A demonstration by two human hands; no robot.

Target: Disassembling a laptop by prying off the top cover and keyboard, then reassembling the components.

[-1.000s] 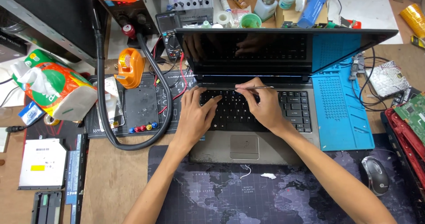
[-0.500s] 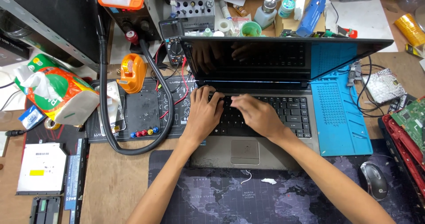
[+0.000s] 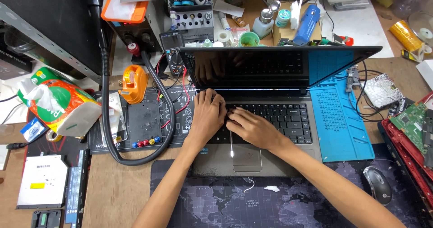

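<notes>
Both hands are down on the open laptop [image 3: 270,120], right on the left part of its black keyboard [image 3: 279,120]. The left hand [image 3: 208,115] lies flat, palm down, fingers stretched toward the hinge and pressed on the upper-left keys; it grips nothing, it just bears down. The right hand [image 3: 250,125] sits just beside it, fingertips nearly touching the left hand's, curled loosely over the keys. A thin metal tool [image 3: 231,143] runs out from under that hand toward the touchpad [image 3: 247,158], its pale tip above the palm rest; how firmly the fingers pinch it cannot be told, since the hand covers the upper end.

The laptop sits mid-bench, its dark screen tilted back and reflecting the hands, its front edge over a dark desk mat printed with a world map [image 3: 279,205]. A blue silicone work mat [image 3: 340,124] lies tucked under its right side. On the left, a black repair mat [image 3: 144,120] is ringed by a thick black hose [image 3: 106,120], with an orange tape dispenser [image 3: 134,83] at its top edge. Farther left lies a colourful tissue pack [image 3: 58,106], and below it a white optical drive [image 3: 43,180]. A black mouse [image 3: 378,185] rests at the right, near a green circuit board [image 3: 412,124].
</notes>
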